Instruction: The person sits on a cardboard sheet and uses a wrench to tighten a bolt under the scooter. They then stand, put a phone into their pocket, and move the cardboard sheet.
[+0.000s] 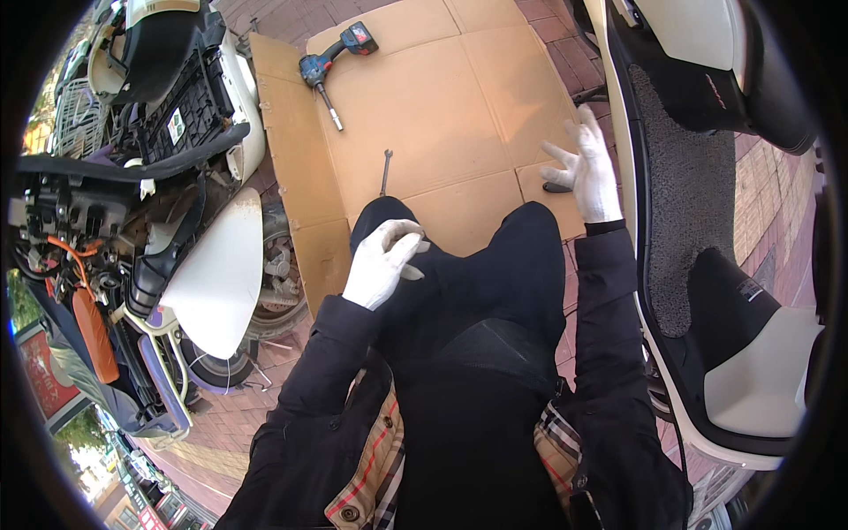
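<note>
Both hands wear white gloves. My left hand [382, 263] is by my left knee, its fingers loosely bent with a gap to the thumb and nothing visible in them. My right hand [590, 177] is raised at the right edge of the cardboard, fingers spread and holding nothing. A small dark object [554, 187] lies beside its wrist, partly hidden and too small to name. Just beyond my left knee, a wrench [386, 170] lies on the cardboard sheet [424, 97]. Farther off rests a blue and black cordless impact wrench [329, 62] with a long socket.
A scooter [680, 185] with a grey footboard mat stands close on my right. At the left is a partly dismantled scooter [177, 132] with exposed parts, a white panel [225, 274] and a wheel [281, 274]. Red brick paving [238, 415] surrounds the cardboard.
</note>
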{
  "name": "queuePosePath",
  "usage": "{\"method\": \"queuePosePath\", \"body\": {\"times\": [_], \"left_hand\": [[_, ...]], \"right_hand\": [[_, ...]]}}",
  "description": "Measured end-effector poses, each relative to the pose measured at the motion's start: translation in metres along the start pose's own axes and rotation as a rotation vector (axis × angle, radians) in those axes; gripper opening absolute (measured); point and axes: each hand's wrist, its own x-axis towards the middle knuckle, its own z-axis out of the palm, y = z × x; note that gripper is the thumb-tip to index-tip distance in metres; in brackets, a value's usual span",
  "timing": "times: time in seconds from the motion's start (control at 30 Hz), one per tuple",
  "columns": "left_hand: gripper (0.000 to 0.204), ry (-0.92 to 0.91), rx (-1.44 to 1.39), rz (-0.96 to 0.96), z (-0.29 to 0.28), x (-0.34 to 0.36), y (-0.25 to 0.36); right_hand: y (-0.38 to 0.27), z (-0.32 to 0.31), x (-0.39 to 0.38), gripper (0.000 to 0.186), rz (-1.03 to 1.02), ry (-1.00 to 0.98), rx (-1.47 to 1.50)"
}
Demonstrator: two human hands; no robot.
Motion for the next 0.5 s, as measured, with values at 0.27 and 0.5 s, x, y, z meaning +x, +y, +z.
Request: {"method": "queuePosePath", "body": {"times": [0.27,0.5], "left_hand": [[0.043,0.141,-0.047,-0.045,-0.035,0.082,-0.017],[0.047,0.425,0.394,-0.158,-0.116,0.261,-0.104]], "right_hand": [[0.054,0.015,0.03,0.058,0.175,-0.139,-0.585],[-0.047,-0.079,0.05,0.026,-0.375,0.444,-0.538]]}}
